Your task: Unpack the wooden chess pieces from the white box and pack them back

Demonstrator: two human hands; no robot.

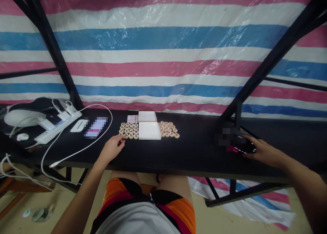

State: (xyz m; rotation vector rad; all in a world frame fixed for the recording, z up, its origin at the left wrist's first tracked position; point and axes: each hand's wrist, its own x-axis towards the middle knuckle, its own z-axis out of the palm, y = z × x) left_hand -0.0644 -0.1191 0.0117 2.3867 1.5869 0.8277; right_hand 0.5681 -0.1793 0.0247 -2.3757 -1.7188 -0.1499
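Note:
Beside the lower left corner of a group of round xiangqi pieces with black characters (131, 132), my left hand (112, 149) rests on the table. Its fingers are bent, with a gap between thumb and forefinger, and the fingertips lie against or just next to the nearest piece. Far to the right, my right hand (264, 150) is closed round a black computer mouse (244, 144) with small pink and white lights. Between the hands lies a white box tray (150, 130), and behind it a similar white box part (147, 116). Pieces with red characters (167, 129) are grouped on its right.
A pink printed packet (132, 119) lies behind the pieces. On the left are a phone-like screen (96, 128), a white power strip (55, 127) and a loose white cable (84, 149). Black frame bars (268, 64) and a striped plastic sheet (163, 40) stand behind the black table (194, 155).

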